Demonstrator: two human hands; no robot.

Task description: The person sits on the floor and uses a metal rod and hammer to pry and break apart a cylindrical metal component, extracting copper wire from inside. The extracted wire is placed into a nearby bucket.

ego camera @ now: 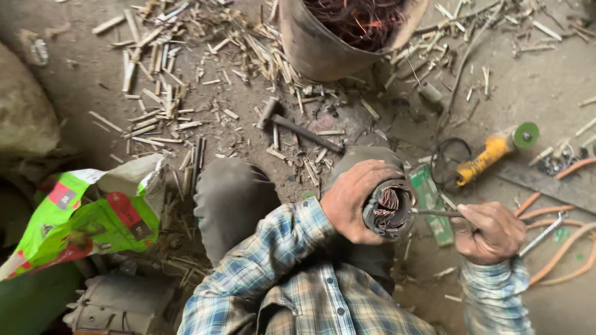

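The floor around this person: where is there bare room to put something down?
Bare dirt shows at upper left between the sack and the wood splinters, and at upper right above the yellow grinder. It is crowded around the hammer and bucket, and at right by the orange cables beside the right hand.

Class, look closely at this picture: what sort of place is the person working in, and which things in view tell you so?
Probably a rough workshop floor where motors are stripped for copper. The left hand grips a motor stator, a bucket holds copper wire, and a hammer and yellow angle grinder lie on the dirt.
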